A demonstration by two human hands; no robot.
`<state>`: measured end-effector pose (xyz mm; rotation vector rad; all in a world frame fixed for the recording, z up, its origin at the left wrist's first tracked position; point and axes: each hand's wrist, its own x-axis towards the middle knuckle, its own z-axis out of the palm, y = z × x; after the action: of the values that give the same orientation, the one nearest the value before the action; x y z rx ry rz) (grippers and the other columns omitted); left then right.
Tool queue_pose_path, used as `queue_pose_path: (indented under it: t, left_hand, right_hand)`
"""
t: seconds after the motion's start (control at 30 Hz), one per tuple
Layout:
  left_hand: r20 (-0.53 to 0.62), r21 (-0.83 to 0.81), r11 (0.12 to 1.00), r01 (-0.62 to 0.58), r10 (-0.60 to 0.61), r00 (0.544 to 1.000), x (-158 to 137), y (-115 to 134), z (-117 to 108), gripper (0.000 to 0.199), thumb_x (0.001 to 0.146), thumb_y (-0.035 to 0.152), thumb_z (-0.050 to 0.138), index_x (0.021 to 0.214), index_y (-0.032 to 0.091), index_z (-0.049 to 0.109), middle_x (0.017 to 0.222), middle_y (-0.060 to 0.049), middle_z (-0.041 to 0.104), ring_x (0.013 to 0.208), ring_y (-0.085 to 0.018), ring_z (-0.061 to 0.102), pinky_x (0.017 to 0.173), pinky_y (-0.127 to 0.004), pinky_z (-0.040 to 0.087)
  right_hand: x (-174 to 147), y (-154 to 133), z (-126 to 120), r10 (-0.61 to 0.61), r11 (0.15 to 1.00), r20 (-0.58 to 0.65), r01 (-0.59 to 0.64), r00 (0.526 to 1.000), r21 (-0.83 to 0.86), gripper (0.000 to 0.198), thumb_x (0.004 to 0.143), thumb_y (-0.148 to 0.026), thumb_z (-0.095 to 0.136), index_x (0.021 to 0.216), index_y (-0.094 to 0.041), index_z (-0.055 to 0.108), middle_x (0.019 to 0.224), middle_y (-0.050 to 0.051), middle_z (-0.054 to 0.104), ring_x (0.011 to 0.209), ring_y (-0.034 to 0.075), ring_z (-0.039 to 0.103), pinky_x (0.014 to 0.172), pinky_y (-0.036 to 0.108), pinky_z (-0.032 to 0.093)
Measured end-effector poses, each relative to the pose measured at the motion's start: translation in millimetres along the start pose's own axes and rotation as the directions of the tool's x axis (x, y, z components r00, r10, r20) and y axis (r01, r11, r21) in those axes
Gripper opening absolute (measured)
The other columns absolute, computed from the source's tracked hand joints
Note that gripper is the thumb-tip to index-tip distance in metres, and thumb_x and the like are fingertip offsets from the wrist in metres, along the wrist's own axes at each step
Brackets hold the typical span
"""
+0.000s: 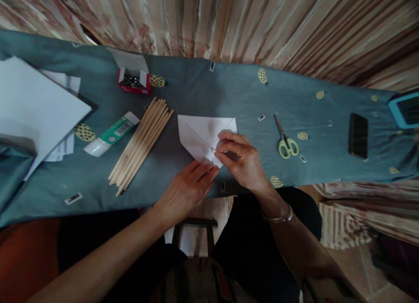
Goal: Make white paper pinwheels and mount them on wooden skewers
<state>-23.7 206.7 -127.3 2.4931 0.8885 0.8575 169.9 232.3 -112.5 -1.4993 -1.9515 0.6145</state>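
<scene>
A white sheet of paper (206, 127) lies in front of me, with diagonal lines meeting near its middle. One of its corners is bent in toward that middle. My right hand (240, 157) pinches the paper between thumb and index finger close to where the lines meet. The other fingers curl over the paper's right side. My left hand (191, 185) is closed on the near edge, its fingers together on the paper and its thumb mostly hidden. Green-handled scissors (285, 141) lie to the right of the paper, apart from both hands.
Left of the paper are several wooden sticks (142, 144), a glue tube (113, 133) and an open red box (134, 80) of small metal pieces. White sheets (42, 104) are stacked far left. A phone (358, 135) and a blue-framed device (406, 110) lie right. A curtain (209, 24) hangs behind.
</scene>
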Motion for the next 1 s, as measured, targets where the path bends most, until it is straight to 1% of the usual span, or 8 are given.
queue_pose_path:
  t: [0.1,0.27,0.43,0.57,0.77,1.0]
  left_hand:
    - [0.008,0.0,1.0,-0.001,0.001,1.0,0.3,0.4,-0.5,0.023,0.094,0.009,0.052,0.117,0.008,0.059,0.104,-0.012,0.07,0.092,-0.022,0.065,0.082,-0.039,0.062]
    - [0.023,0.003,1.0,0.015,-0.015,1.0,1.6,0.9,-1.5,0.024,0.096,0.01,0.049,0.117,0.013,0.059,0.105,-0.01,0.07,0.093,-0.022,0.066,0.083,-0.039,0.062]
    - [0.006,0.021,1.0,0.001,-0.001,1.0,1.7,0.8,-1.7,0.023,0.095,0.01,0.05,0.116,0.009,0.059,0.104,-0.011,0.07,0.091,-0.022,0.066,0.081,-0.039,0.063]
    - [0.026,0.024,1.0,0.008,-0.008,1.0,1.0,1.9,-2.5,0.023,0.096,0.01,0.049,0.117,0.011,0.059,0.104,-0.01,0.07,0.092,-0.021,0.066,0.081,-0.039,0.062]
    - [0.031,0.034,0.999,0.002,-0.003,1.0,0.9,2.0,-1.9,0.022,0.096,0.011,0.05,0.116,0.009,0.059,0.104,-0.011,0.07,0.093,-0.023,0.065,0.083,-0.04,0.062]
    - [0.035,-0.008,1.0,0.011,-0.011,0.999,0.3,-0.5,-0.3,0.024,0.095,0.01,0.05,0.118,0.012,0.059,0.105,-0.011,0.069,0.092,-0.022,0.066,0.082,-0.039,0.062]
  right_hand:
    - [-0.2,0.5,1.2,0.002,1.0,-0.009,-0.002,1.0,-0.014,0.009,0.086,-0.017,0.067,0.079,-0.022,0.069,0.12,0.007,0.069,0.114,0.023,0.063,0.102,0.044,0.049]
    - [-0.8,2.4,3.0,0.008,1.0,-0.007,-0.009,1.0,-0.02,0.009,0.086,-0.019,0.067,0.079,-0.023,0.068,0.122,0.005,0.068,0.116,0.023,0.062,0.104,0.045,0.047]
    - [-0.8,3.2,3.4,0.012,1.0,-0.002,-0.012,1.0,-0.013,0.007,0.086,-0.019,0.067,0.08,-0.023,0.067,0.122,0.006,0.068,0.117,0.024,0.062,0.105,0.046,0.046]
    - [-0.7,3.6,3.8,0.017,1.0,-0.004,-0.017,1.0,-0.004,0.008,0.086,-0.018,0.066,0.08,-0.024,0.067,0.122,0.005,0.068,0.118,0.024,0.062,0.106,0.046,0.046]
    - [-0.6,2.1,3.4,0.008,1.0,-0.006,-0.008,1.0,-0.008,0.008,0.086,-0.017,0.066,0.081,-0.023,0.067,0.121,0.006,0.069,0.118,0.024,0.062,0.105,0.046,0.046]
    - [-2.3,-0.4,4.0,-0.005,0.999,-0.025,0.004,1.0,-0.04,0.009,0.088,-0.02,0.064,0.082,-0.024,0.069,0.123,0.005,0.068,0.118,0.024,0.061,0.104,0.045,0.048]
